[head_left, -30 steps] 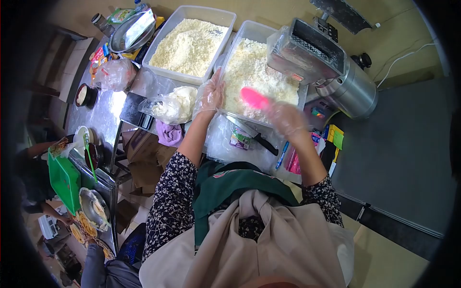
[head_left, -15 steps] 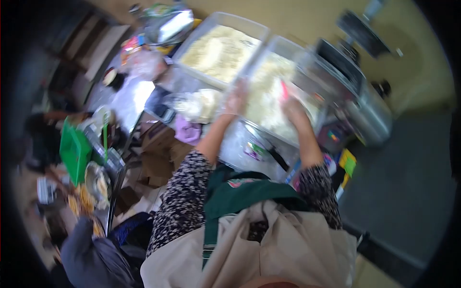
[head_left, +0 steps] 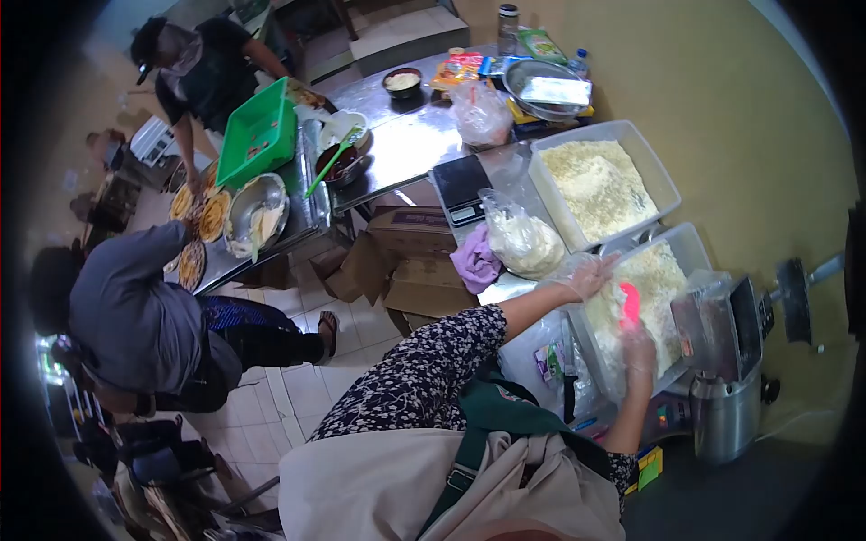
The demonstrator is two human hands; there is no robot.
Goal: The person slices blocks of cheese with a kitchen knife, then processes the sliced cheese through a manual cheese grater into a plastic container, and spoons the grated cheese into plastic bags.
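Note:
A clear plastic glove covers my right hand, which is closed around a bright pink scraper over the near tub. Pale, crumbly, flour-like stuff fills this clear plastic tub. My left hand, also in a clear glove, lies at the tub's far left corner with its fingers stretched out along the rim. Beyond it stands a second clear tub heaped with yellowish crumbs. A tied-looking plastic bag of white stuff sits left of my left hand.
A black scale and purple cloth lie by the bag. A steel machine stands at my right. Two people work at the left table, with a green basket and steel bowl. A cardboard box is below.
The view has swung left, so the tubs appear farther right and lower and both co-workers show more fully. My right hand still holds the pink scraper; my left stays by the tub.

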